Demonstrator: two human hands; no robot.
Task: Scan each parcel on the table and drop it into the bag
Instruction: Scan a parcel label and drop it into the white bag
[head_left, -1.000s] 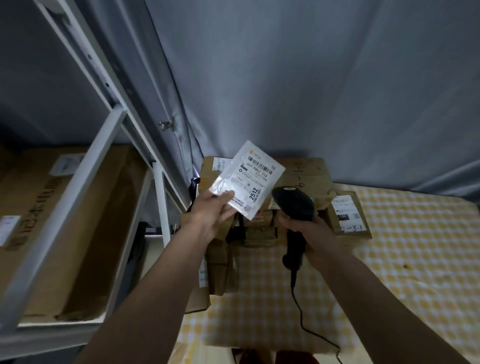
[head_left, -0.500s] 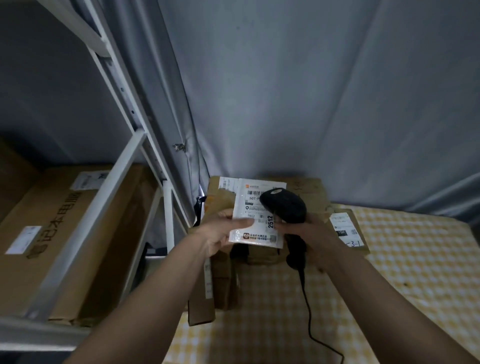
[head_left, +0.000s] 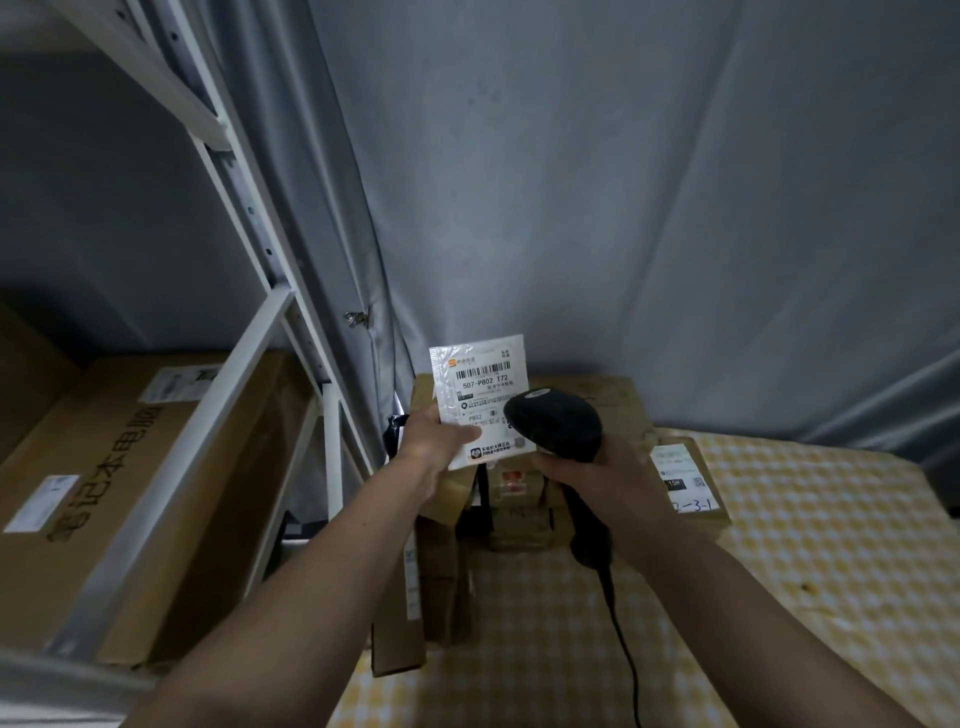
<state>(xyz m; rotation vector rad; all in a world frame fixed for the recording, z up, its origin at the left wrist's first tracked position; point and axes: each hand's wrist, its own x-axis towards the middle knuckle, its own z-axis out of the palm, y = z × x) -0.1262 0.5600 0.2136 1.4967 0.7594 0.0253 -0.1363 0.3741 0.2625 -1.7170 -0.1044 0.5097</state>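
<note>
Raising white parcel (head_left: 478, 400) in left hand (head_left: 436, 441) (label up), right hand (head_left: 597, 467) clutching scanner (head_left: 556, 426).

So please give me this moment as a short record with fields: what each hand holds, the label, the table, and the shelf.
left hand: holds white parcel, label facing the camera
right hand: grips black scanner, its head in front of the label's lower right
label text: 507-P802 T72
table: yellow checked cloth, brown boxes stacked
shelf: large carton
bag: not seen
</note>
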